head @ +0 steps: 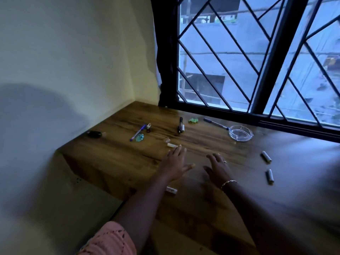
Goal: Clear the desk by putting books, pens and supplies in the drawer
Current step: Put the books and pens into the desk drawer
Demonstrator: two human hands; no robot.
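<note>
Step in hand: gathering loose supplies. Nothing is held yet.

My left hand [175, 162] reaches palm down over the desk [202, 138] at centre frame. The fingers are straight and spread and grip nothing. The fingertips lie just beside a small white tube [172, 145]; I cannot tell whether they touch it. My right hand [218, 166] hovers alongside, palm down, fingers relaxed, also empty. Both forearms enter from the lower edge.

Items to clear:
- Blue pen [138, 132], left of centre.
- Black marker [180, 125], above centre.
- Second pen [215, 123], beside the glass ashtray [241, 133].
- Two grey cylinders [266, 157], at right.

The drawer is not in view.

Next move, in my judgement: close the left fingers round the white tube from above, since it may roll.
</note>
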